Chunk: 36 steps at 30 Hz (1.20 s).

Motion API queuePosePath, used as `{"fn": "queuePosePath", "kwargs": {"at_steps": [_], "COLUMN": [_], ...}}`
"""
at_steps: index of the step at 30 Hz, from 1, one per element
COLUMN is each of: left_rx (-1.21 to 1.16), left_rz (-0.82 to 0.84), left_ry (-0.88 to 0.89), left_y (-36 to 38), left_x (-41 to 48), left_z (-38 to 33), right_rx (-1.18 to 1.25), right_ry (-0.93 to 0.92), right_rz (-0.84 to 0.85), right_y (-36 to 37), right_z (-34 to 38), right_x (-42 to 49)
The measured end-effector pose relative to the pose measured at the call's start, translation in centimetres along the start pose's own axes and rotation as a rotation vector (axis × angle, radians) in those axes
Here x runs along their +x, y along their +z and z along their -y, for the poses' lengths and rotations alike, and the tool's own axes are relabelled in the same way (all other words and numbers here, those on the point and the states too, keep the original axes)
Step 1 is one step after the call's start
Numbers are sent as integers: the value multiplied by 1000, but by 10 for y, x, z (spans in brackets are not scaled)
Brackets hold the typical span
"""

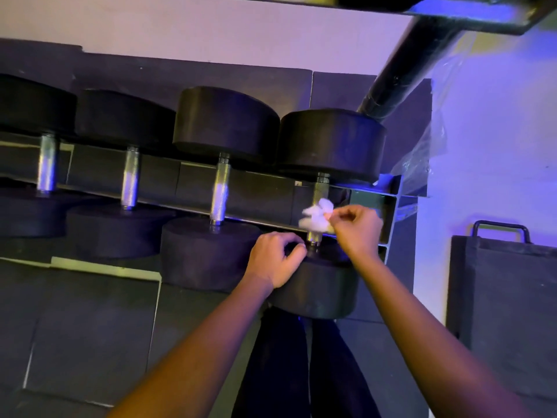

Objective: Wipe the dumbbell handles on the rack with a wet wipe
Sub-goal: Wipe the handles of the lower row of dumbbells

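Several black dumbbells lie in a row on a low rack (388,212), each with a knurled steel handle. My right hand (357,229) pinches a crumpled white wet wipe (316,217) against the handle of the rightmost dumbbell (320,188). My left hand (275,257) rests with curled fingers on the near head of that dumbbell (319,288), close to the handle's lower end. The handle of the neighbouring dumbbell (221,191) to the left is bare, as are two more handles further left.
A black rack upright (422,52) slants up at the right, with clear plastic wrap beside it. A dark flat case with a handle (503,297) leans against the wall at the right. Dark rubber floor mats (90,327) lie below. My dark-trousered legs show at bottom centre.
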State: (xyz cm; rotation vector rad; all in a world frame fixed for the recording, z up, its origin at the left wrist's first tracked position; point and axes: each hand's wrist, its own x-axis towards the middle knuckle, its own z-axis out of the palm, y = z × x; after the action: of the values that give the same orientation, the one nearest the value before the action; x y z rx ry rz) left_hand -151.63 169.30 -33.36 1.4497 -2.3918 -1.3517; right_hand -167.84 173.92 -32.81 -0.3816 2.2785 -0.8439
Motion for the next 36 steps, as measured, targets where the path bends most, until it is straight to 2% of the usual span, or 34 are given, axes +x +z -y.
{"fn": "queuePosePath", "kwargs": {"at_steps": [2,5,8,11,15,17,20,27,36], "left_rx": [-30,-42,-51,-74,-102,-139,-167,-185,-177], "left_rz": [-82,-145,-184,-234,-323,-355,-389,-404,-390], "left_ry": [-84,-185,-209,-222,-262,-301,-306,-291,-295], "left_y": [8,16,19,22,27,29,28,26,25], "left_x": [-1,0,-1,-5,-12,-11,-11,-13,-15], "left_z": [-4,-3,-1,-7,-19,-20,-21,-23,-23], "right_rx": [56,37,-9,-120,-298,-292,-216,98,-7], "right_ry": [16,30,16,-14,44,80,109,37,-5], "right_rz": [-75,-83,-72,23,203,233,169,-150,-157], "right_y": [3,16,20,14,13,11,8,11,27], "right_z": [13,25,22,14,-2,-3,3,34,36], "right_x": [11,26,26,12,-11,-14,-9,5,8]}}
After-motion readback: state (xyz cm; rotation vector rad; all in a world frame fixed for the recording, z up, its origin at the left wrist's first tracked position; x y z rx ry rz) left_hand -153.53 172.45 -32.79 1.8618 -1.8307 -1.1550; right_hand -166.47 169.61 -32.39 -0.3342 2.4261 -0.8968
